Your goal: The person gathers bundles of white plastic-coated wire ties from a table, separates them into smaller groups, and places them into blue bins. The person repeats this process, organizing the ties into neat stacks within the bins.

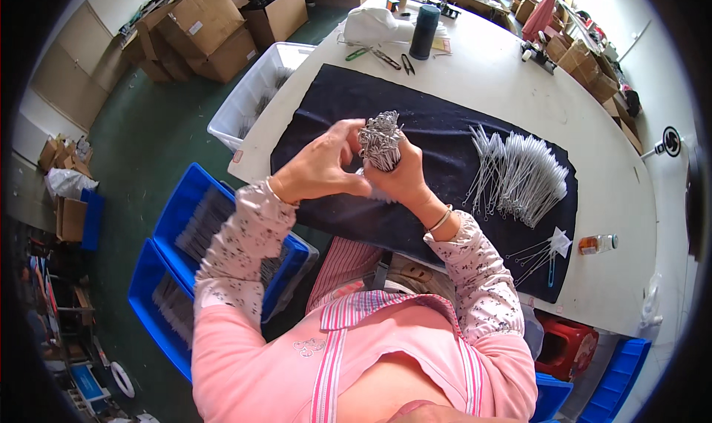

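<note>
Bundle of thin metal pins | right hand clenched round it | left hand fingertips pinching top | risk: loose grip, pins spill onto dark cloth

Both hands around wire bundle

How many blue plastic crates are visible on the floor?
4: two blue plastic crates stacked at the person's left, upper and lower; two at lower right, and. Others may be hidden.
</note>
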Motion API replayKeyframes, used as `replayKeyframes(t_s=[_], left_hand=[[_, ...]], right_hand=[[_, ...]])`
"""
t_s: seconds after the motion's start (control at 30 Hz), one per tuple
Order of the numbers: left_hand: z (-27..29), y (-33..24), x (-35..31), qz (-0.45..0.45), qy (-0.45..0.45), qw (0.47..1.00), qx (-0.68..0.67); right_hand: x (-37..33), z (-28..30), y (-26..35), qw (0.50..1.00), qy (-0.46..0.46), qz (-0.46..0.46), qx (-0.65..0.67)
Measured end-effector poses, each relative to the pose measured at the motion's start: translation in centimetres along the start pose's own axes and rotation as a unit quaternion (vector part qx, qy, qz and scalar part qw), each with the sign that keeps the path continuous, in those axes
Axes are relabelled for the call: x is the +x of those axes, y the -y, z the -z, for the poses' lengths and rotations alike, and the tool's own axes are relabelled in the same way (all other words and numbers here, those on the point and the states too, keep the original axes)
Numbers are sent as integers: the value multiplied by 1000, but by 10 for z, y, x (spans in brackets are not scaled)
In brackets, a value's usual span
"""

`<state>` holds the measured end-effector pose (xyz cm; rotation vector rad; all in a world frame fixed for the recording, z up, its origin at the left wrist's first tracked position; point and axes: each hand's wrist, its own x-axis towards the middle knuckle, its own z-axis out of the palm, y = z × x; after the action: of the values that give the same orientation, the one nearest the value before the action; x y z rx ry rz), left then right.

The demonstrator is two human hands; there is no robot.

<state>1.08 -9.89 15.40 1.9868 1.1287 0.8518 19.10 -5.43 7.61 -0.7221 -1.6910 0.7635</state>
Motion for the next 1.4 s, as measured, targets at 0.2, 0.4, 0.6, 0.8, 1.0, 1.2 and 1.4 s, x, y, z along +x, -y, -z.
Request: replayKeyframes(t_s=[0.2,0.4,0.6,0.8,1.0,1.2,1.4], left_hand=[[-79,11,43,-55,-220,938,-262],[-88,43,52,-6,-256,913,-317],[-112,58,55,-76,-308,922,-223],[-135,83,69,-75,-266,901,335],[-126,79,75,-139,-367,879,270],[-114,66,62,-37,-289,950,112],[-117,67,57,-67,-369,924,-68]], right_hand=[[-8,-6,-27,998,25,64,-16],[9,54,-17,959,202,90,-174],[43,57,76,952,41,165,-254],[57,19,40,921,188,170,-296],[62,9,46,902,181,153,-360],[56,0,44,883,176,163,-405],[58,14,42,879,238,233,-341]])
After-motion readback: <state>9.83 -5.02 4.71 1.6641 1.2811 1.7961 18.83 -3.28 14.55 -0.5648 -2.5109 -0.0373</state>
